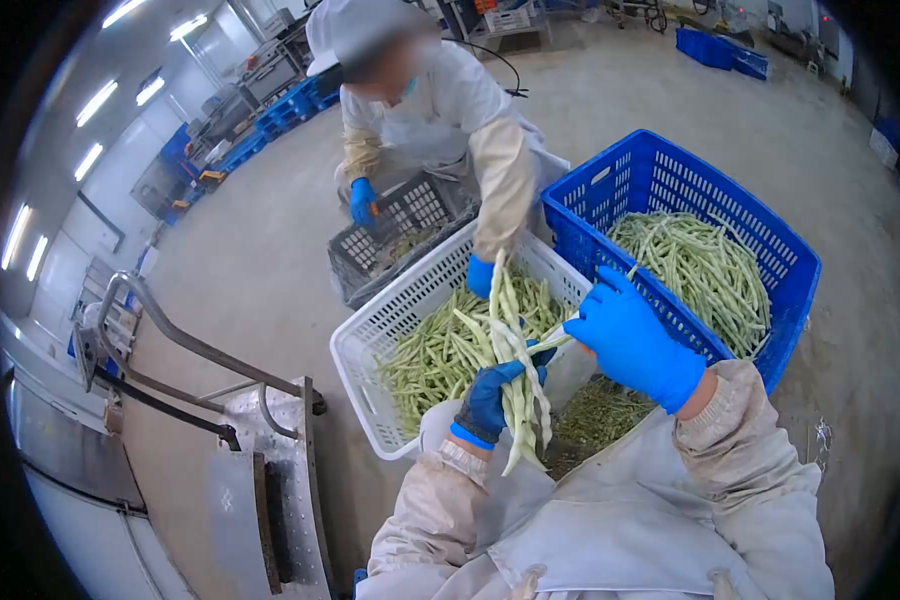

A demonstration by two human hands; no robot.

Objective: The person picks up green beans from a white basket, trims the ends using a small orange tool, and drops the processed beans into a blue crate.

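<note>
My left hand (pixel 492 402), in a dark blue glove, is wrapped round a bunch of long, pale green beans (pixel 511 345). The bunch stands over the near side of a white crate (pixel 365 395), which holds many more beans. My right hand (pixel 635 335), in a bright blue glove, has its thumb and fingers pinched on the end of one green bean (pixel 556 342) beside the bunch. Its index finger points upward. Just behind the top of the bunch is a co-worker's blue-gloved hand (pixel 481 276), its fingers partly hidden.
A blue crate (pixel 610 235) of beans stands at the right. The co-worker (pixel 440 120) crouches opposite, beside a dark lined crate (pixel 348 246) with scraps. Green trimmings (pixel 602 415) lie between my knees. A metal trolley (pixel 260 410) is at the left.
</note>
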